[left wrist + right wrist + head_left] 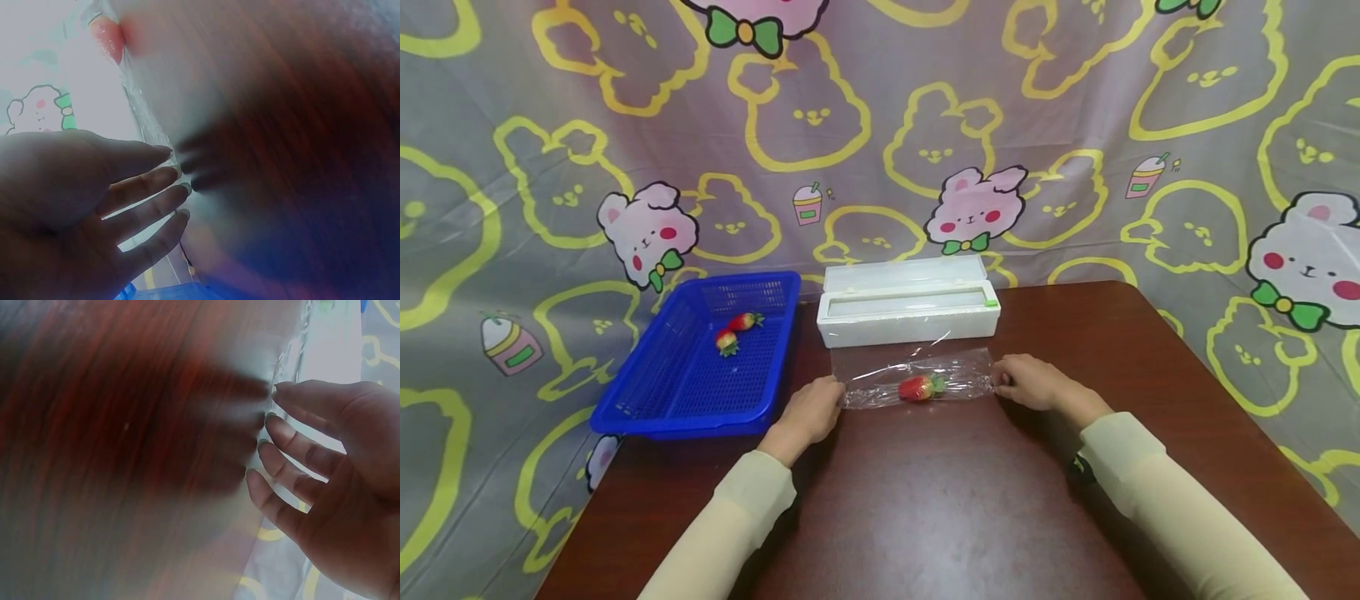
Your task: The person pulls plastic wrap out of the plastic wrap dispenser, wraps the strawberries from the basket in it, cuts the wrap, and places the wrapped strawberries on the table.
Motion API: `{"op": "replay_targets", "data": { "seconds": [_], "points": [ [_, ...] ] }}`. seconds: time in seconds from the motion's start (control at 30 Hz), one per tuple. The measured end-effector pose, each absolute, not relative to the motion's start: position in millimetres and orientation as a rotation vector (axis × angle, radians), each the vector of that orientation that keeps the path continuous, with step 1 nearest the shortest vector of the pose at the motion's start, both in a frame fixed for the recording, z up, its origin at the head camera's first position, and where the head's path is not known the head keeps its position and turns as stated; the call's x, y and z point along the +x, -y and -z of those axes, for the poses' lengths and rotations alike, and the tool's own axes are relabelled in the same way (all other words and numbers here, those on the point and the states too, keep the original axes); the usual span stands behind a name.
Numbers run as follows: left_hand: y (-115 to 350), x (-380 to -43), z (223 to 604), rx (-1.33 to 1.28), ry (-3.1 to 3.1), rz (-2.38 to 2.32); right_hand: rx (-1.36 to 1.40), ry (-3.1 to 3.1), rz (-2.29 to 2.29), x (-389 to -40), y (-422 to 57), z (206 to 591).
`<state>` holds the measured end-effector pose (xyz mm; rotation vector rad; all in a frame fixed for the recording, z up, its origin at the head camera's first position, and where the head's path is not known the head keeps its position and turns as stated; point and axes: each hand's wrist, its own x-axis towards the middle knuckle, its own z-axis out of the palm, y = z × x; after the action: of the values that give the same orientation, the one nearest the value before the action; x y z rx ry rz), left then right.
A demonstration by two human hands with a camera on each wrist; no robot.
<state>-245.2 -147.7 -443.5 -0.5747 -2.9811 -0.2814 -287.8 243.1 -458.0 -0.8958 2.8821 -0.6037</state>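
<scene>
A red strawberry [917,387] with green leaves lies on a sheet of clear plastic wrap [872,394] spread on the table, with the film gathered about it. My left hand [811,412] pinches the film's left end, thumb and fingertips close to the tabletop. At the opposite end, my right hand [1032,382] pinches the wrap between thumb and forefinger. In the left wrist view the strawberry [108,39] shows beyond the left hand [94,200]. The right wrist view has the right hand [337,462] with its fingertips along the film's edge.
Behind the wrap stands a white wrap dispenser box [910,325] with its lid raised. A blue plastic basket [700,425] at the left holds two strawberries [727,342]. The brown wooden table [940,500] meets a patterned curtain [865,100] at the back.
</scene>
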Motion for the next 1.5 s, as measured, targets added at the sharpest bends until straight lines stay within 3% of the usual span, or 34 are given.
{"op": "replay_targets", "data": {
  "seconds": [1.5],
  "points": [
    [155.4,-248.4,448.8,-0.485,2.997,0.457,-1.034,-2.841,0.827,-293.5,-248.4,469.7]
  ]
}}
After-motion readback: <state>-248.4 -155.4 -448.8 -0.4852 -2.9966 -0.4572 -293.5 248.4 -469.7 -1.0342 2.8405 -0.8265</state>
